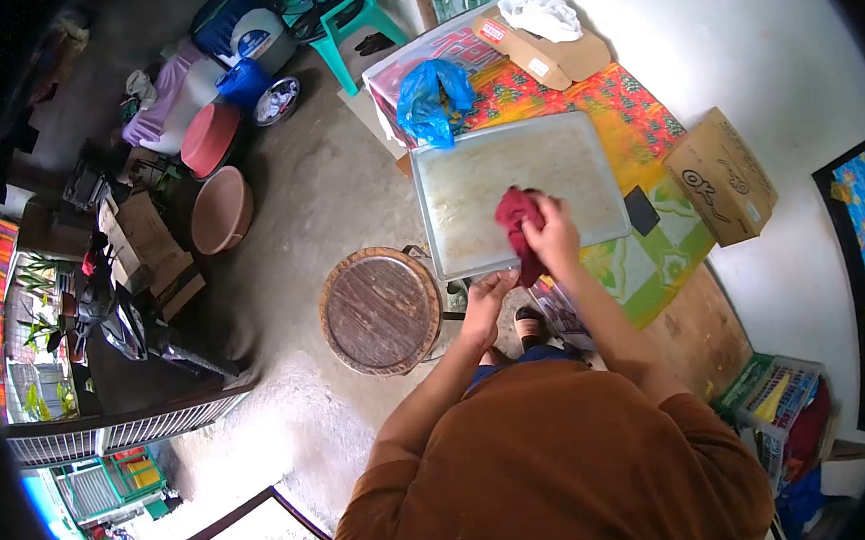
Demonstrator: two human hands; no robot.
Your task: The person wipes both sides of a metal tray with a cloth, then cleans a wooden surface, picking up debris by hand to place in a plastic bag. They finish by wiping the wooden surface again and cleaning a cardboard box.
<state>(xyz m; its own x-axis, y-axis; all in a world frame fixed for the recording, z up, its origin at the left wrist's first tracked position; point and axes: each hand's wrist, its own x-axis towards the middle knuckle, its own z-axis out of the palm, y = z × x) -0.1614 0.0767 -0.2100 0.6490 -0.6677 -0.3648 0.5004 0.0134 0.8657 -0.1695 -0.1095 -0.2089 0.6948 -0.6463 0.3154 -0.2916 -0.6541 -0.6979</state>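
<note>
A large shallow metal tray (584, 144) with a worn, stained surface lies on the covered table, its near edge towards me. My right hand (554, 239) is closed around a crumpled dark red cloth (516, 214) over the near part of the tray. One end of the cloth hangs past the tray's near edge. At that edge, left of the cloth, my left hand (492, 298) pinches the rim. Its fingertips are partly hidden.
A blue plastic bag (431, 100) touches the tray's far left corner. Cardboard boxes (548, 56) (722, 177) sit behind and to the right. A round wooden stool (380, 312) stands left of the table. Farther left are basins (221, 210) and a motorcycle (125, 322).
</note>
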